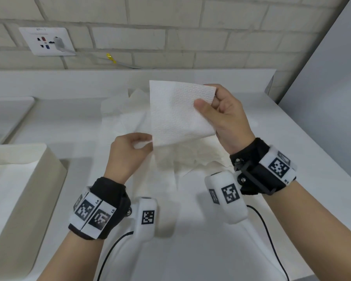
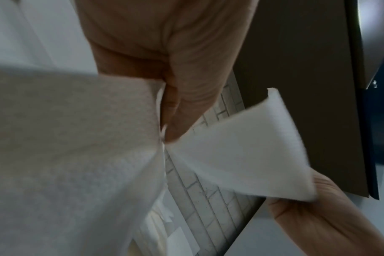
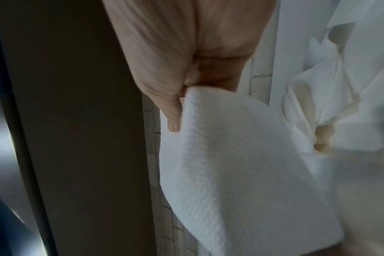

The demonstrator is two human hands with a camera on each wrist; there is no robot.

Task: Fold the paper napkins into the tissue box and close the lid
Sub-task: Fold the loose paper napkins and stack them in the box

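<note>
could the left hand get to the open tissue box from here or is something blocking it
Probably yes: the tissue box sits open just left of the left hand with bare counter between, though that hand is pinching the napkin.

"L4", "L5" on left wristband [image 1: 93,212]

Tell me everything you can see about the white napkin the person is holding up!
The napkin is white paper with a bumpy, dimpled surface, looking soft and thin. It is roughly square and held up in the air, tilted, above a crumpled pile of napkins on the white counter. The right hand pinches its right edge with the thumb in front; the left hand pinches its lower left corner. Nothing else touches it.
</note>
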